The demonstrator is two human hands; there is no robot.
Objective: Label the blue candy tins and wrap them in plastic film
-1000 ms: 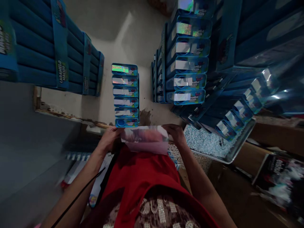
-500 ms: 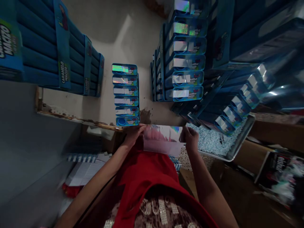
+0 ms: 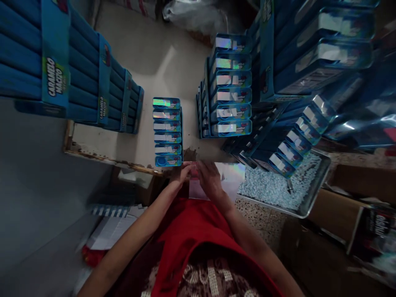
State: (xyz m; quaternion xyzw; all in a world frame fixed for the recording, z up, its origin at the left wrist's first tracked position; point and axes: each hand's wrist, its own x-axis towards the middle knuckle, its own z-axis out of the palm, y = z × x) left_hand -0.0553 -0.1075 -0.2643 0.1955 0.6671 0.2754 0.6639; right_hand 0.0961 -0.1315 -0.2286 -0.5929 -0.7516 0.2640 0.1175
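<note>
A shiny sticker sheet, silvery with rainbow glints over a whitish backing, lies at the table's front edge before the red apron. My left hand pinches its left end. Over the sheet's left part, my right hand has its fingers bent down at the top edge, close to the left fingertips; what lies under them is hidden. Just beyond my left hand stands a short stack of blue boxes printed "Caramelo Macizo". Shiny strips cross most of their ends, while the nearest box shows its round mark uncovered.
Tall banded stacks of blue boxes rise at the left and right. More boxes lean over a metal tray of pale blue pellets. Clear plastic lies at the table's back; cardboard boxes stand at right.
My right hand has moved left from the sheet's right end to its left part, beside my left hand. The left hand keeps its grip. The view has shifted slightly.
</note>
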